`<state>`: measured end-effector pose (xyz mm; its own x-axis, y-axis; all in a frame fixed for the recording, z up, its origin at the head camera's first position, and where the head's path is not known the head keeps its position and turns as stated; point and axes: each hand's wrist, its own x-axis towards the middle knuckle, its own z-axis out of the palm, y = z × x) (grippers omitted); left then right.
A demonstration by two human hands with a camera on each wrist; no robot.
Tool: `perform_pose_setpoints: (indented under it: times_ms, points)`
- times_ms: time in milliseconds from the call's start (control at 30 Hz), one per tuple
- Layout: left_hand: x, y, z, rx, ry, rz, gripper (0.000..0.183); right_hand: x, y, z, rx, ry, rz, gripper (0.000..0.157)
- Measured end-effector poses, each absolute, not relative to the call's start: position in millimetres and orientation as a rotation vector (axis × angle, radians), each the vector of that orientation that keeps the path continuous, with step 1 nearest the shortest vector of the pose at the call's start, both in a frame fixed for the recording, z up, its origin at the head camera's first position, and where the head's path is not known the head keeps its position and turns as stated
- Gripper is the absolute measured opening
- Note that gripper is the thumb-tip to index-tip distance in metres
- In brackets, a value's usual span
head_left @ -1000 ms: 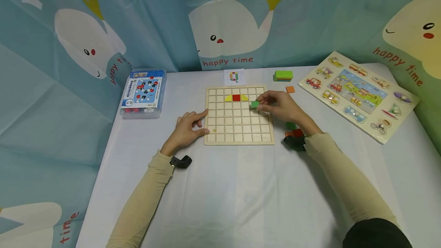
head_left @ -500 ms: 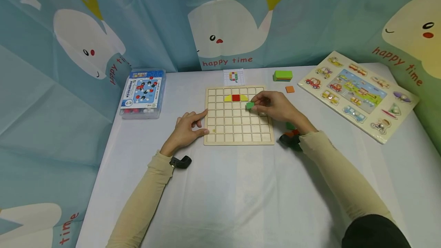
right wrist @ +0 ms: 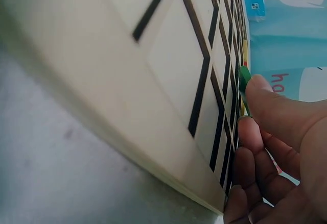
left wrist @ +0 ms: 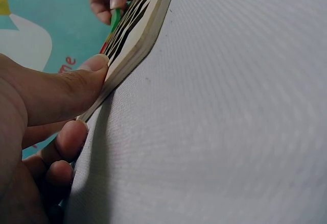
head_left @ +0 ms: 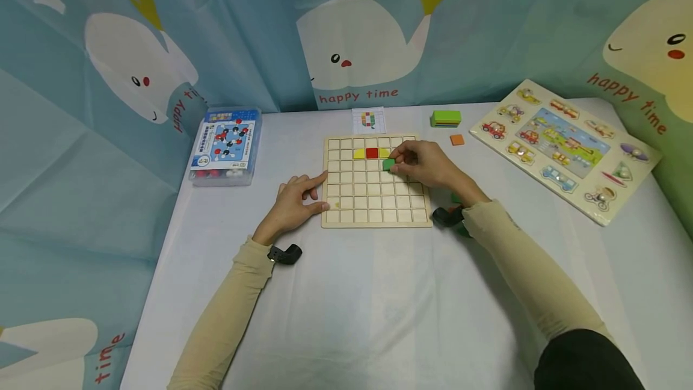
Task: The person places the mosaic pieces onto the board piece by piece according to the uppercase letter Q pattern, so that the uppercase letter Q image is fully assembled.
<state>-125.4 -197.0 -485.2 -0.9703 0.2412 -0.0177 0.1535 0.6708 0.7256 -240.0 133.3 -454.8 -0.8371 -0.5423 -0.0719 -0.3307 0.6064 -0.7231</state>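
Note:
In the head view a wooden grid board [head_left: 373, 225] lies mid-table. Its second row from the far side bears a red square tile [head_left: 372, 153] between two yellow pieces [head_left: 360, 154], the right one partly covered. Between thumb and fingers my right hand [head_left: 425, 164] pinches a green tile [head_left: 388, 165], close over the grid, one row nearer than the right yellow piece. At the board's left edge rests my left hand [head_left: 292, 203], its thumb and index finger spread apart along the rim. The left wrist view shows that thumb [left wrist: 94, 63] on the rim.
Behind the board lies a printed pattern card [head_left: 368, 120]. A stack of tiles [head_left: 446, 118] and an orange tile [head_left: 457, 139] are farther right. Green pieces [head_left: 464, 231] show under my right wrist. A picture puzzle [head_left: 565, 149] lies right, a plastic box [head_left: 226, 146] left.
My right hand has carried the green tile leftward across the grid, to just below the right yellow piece. My left hand has stayed at the board's edge.

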Motion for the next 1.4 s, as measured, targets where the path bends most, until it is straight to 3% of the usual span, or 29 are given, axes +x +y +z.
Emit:
perform_pose_setpoints:
  times_ms: [1400]
  points:
    - [-124.9,-197.7,-484.4,0.337,2.755,1.205,0.074,-242.8,133.2,-455.2,-0.674,2.585,-1.086,0.022]
